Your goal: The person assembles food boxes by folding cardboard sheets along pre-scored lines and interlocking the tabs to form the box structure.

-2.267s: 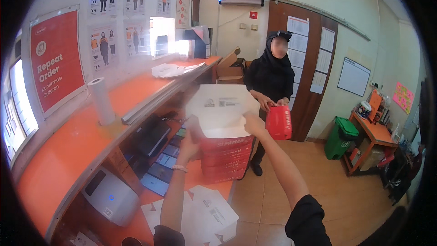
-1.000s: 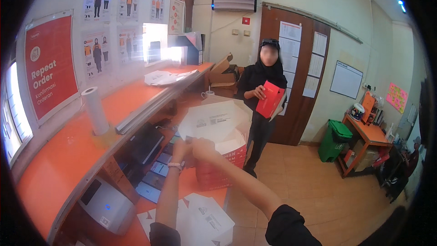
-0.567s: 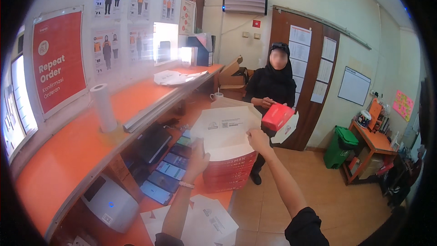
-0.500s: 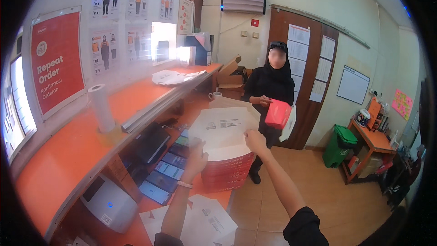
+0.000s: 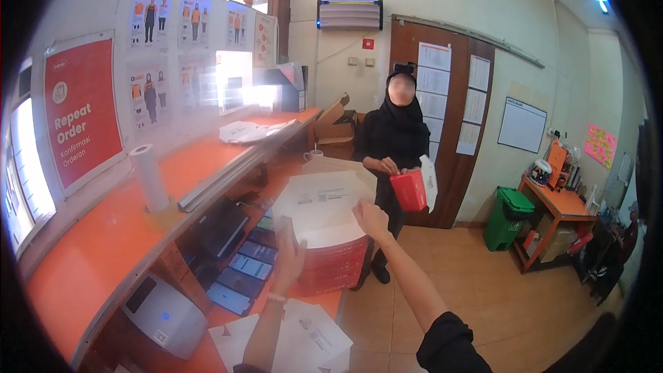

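Note:
A stack of red cardboard boxes [image 5: 333, 268] stands on the orange counter in front of me, with white cardboard flaps [image 5: 323, 214] spread over its top. My left hand [image 5: 290, 257] rests along the stack's left side, fingers stretched out and holding nothing. At the right edge of the top flap, my right hand [image 5: 371, 219] is closed on the white cardboard. Below my hands lie more white cardboard flaps [image 5: 311, 342], partly behind my left forearm. Beyond the stack, a person in black holds a red box [image 5: 409, 190] with a white flap raised.
Several phones [image 5: 231, 298] lie left of the stack, near a grey machine [image 5: 164, 318]. A raised orange shelf [image 5: 103, 235] carries a white roll [image 5: 148, 176]. A mug [image 5: 314, 155] sits behind the stack. A green bin [image 5: 507, 217] stands on the floor at right.
My left hand's fingers have straightened along the stack. The person beyond has turned the red box, and its white flap now stands up. The whole view has shifted slightly.

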### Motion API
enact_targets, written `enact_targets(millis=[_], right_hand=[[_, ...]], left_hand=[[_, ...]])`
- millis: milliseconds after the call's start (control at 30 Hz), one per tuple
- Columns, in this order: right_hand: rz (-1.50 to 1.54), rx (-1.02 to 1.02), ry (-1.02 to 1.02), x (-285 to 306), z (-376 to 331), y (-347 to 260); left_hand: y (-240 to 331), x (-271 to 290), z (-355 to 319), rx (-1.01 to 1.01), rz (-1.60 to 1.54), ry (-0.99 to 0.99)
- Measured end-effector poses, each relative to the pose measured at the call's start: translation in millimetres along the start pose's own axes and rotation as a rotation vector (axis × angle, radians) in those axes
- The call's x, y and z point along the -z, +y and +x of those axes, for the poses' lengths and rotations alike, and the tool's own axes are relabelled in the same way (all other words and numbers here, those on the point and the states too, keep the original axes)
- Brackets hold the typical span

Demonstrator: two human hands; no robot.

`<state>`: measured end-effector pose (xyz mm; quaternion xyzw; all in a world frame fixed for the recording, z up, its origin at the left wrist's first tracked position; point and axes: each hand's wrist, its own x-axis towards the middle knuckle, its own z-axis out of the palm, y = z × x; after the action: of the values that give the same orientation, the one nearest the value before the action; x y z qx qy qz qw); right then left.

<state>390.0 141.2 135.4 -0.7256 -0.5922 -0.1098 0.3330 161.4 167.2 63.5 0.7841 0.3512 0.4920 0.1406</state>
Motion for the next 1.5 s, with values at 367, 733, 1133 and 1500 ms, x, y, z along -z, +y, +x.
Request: enact_targets(millis=[367, 733, 1133, 1500], right_hand=[[0.681, -0.001, -0.139, 11.2, -140.1, 38.2], [0.866, -0.212, -0.353, -10.4, -277.7, 21.4], [1.037, -0.235, -0.586, 26.3, -374.9, -27.3], [1.09, -0.034, -0.758, -3.5, -412.0, -80.4]], left_hand=[[50.9, 51.1, -275.6, 0.281, 0.494, -0.978], [73.0, 83.2, -280.9, 0.113, 0.483, -0.934], [63.9, 107.2, -280.9, 0.371, 0.482, -0.804], [86.8, 131.0, -265.8, 0.291, 0.367, -0.087]])
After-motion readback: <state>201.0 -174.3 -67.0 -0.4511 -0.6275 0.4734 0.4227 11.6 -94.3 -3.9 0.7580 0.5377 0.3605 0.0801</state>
